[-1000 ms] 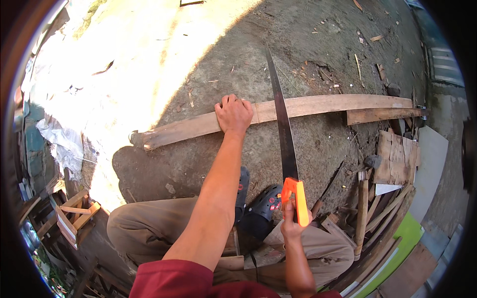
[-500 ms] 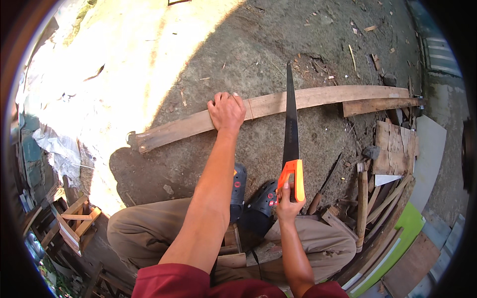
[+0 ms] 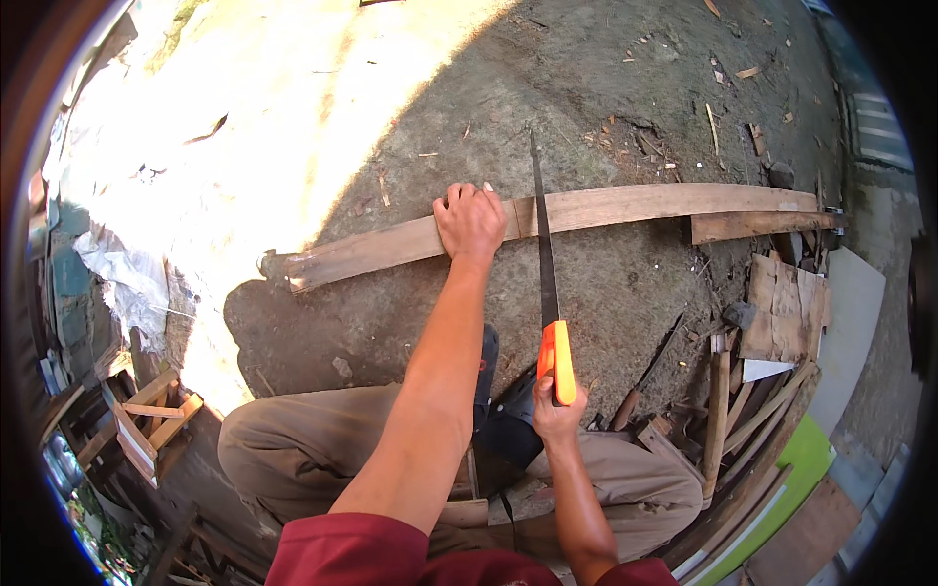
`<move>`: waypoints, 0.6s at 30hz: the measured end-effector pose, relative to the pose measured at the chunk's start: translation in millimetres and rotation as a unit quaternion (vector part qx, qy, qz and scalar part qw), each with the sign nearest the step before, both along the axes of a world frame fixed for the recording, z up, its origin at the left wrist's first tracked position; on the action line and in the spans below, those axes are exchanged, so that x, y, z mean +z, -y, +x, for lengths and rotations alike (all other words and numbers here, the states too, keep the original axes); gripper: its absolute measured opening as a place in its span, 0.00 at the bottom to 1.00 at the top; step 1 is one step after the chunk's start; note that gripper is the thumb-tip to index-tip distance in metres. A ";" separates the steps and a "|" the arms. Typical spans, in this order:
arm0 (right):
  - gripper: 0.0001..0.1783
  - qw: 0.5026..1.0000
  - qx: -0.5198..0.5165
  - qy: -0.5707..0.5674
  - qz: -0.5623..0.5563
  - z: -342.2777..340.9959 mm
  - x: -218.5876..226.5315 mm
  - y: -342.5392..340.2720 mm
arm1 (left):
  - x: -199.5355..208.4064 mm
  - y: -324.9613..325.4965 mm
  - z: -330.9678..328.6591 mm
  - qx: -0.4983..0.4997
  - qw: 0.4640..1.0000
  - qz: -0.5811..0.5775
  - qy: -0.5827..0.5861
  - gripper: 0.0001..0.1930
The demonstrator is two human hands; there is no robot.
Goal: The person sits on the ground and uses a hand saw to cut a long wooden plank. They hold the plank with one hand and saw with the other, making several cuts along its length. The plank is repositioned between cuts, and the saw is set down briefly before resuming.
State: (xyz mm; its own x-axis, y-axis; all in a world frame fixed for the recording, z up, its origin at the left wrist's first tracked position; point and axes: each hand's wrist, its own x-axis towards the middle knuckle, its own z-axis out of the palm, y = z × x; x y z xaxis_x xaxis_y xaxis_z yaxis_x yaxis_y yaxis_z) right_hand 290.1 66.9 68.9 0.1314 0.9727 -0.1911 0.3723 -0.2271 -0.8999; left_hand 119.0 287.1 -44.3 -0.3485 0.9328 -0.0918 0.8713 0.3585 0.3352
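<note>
A long wooden plank [image 3: 645, 203] lies crosswise in front of me, with a thin line marked across it. My left hand [image 3: 472, 225] presses down on it just left of that line, fingers curled over the far edge. In my right hand [image 3: 560, 410] is a handsaw [image 3: 546, 264], gripped by its orange handle. Its dark blade points away from me and crosses over the plank slightly right of the line. Whether the teeth touch the wood I cannot tell.
Another board [image 3: 733, 227] lies under the plank's right end. A long blade with a wooden handle [image 3: 626, 408] rests on the ground by my right knee. Scrap wood [image 3: 718, 410] and a green panel [image 3: 806, 459] lie at right. A small wooden frame [image 3: 156, 425] stands at left.
The saw has shifted left toward the marked line and turned more edge-on, so its blade looks narrower. My left hand keeps its place on the plank. The whole view has shifted slightly.
</note>
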 end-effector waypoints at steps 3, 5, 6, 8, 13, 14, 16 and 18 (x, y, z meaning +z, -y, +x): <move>0.18 1.000 0.008 -0.003 -0.001 -1.8 4.2 -8.8 | 0.8 -1.2 -1.1 0.004 1.000 -0.006 0.008 0.25; 0.17 1.000 0.026 0.009 -0.001 -1.7 7.2 -11.0 | 1.0 0.0 -1.5 0.004 1.000 -0.005 0.000 0.25; 0.16 0.999 0.036 0.016 0.000 -1.9 9.0 -14.4 | 0.4 -0.3 -1.4 0.003 1.000 -0.005 -0.001 0.25; 0.16 0.998 0.052 0.030 0.035 -3.6 13.7 -23.5 | -0.9 -0.3 -1.3 0.000 1.000 -0.006 -0.004 0.25; 0.15 0.998 0.053 0.019 0.007 -0.8 17.5 -25.5 | -0.8 0.0 -0.9 0.004 1.000 0.001 0.010 0.25; 0.15 0.998 0.058 0.024 0.003 0.9 17.9 -25.2 | -0.2 -0.3 -0.8 0.003 1.000 -0.002 0.011 0.25; 0.14 0.998 0.058 0.021 0.005 2.1 20.3 -21.9 | -0.7 -0.5 -0.8 0.001 1.000 -0.009 0.001 0.25; 0.14 0.998 0.053 0.017 0.007 2.5 22.7 -14.7 | -2.0 -0.8 -1.4 -0.002 1.000 -0.006 -0.011 0.25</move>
State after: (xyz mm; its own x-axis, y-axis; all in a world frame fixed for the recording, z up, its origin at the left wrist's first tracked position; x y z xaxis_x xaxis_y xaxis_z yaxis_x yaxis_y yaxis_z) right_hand 292.6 81.5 91.5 0.0331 0.9841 -0.1747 0.4240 -0.1721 -0.8892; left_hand 117.5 287.9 -46.3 -0.3472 0.9329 -0.0961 0.8795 0.3594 0.3118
